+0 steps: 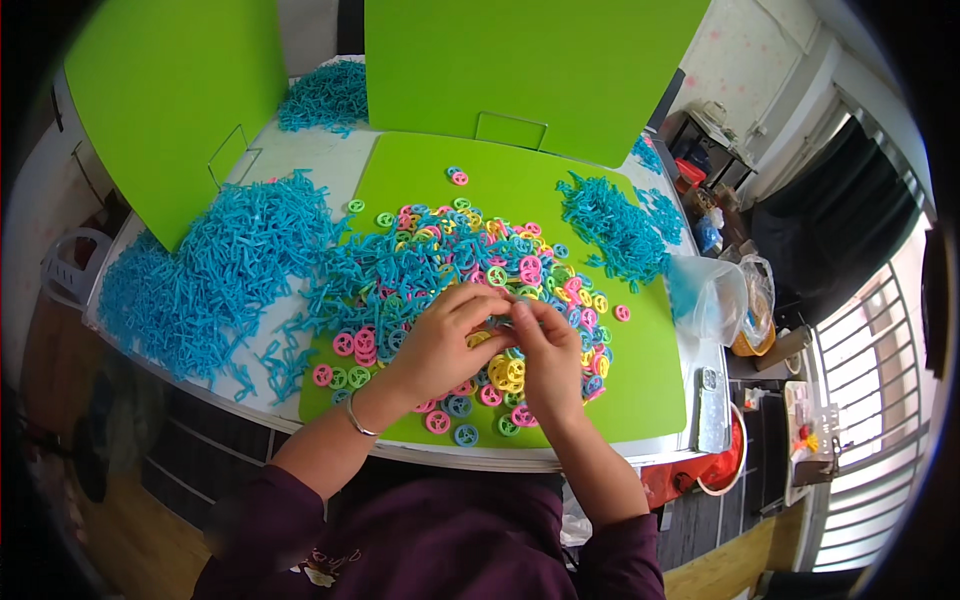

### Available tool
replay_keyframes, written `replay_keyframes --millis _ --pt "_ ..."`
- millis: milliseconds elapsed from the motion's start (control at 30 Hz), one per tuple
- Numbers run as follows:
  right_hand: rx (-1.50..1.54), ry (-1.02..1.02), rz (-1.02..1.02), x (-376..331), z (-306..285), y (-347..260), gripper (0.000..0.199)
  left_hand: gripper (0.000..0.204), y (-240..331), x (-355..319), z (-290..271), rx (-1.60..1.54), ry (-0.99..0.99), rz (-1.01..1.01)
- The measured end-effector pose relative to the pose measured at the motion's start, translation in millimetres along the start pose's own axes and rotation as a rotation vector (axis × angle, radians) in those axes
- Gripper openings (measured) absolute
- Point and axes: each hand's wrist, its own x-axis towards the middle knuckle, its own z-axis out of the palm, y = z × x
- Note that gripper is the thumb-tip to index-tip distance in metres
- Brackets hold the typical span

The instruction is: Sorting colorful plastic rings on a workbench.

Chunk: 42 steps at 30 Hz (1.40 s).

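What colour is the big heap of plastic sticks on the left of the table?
Blue: the heap of sticks shows best in the head view.

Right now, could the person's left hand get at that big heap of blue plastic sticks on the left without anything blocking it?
Probably yes. The left hand is busy over the coloured plastic wheels with the right hand, but the heap of blue sticks lies open on the table to its left, with nothing standing between them.

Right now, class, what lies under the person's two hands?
Around the left hand and right hand, coloured wheels lie on the green mat. What lies directly beneath the palms is covered.
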Motion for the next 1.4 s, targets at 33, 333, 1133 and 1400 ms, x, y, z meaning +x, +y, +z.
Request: replay_keyframes --millis 33,333,1133,1400 --pt "-0.004 0.035 -0.035 2.1 -7.9 2.5 0.018 0.031 1.6 0.9 0.3 -0.204 0.023 -0.061" --pt "-0.072 0.012 -0.085 10.1 -65.5 -19.9 0.025 0.027 -31.2 -5.2 24.5 0.369 -0.126 0.132" --pt "0.126 -0.136 0.173 2.4 -55.1 7.3 0.015 0.016 -7.0 -8.9 13.5 -0.507 -0.085 -0.4" --pt "0.307 -0.181 0.313 -0.9 -50.2 -7.0 0.018 0.02 -6.1 -3.0 6.1 -0.973 -0.037 -0.876"
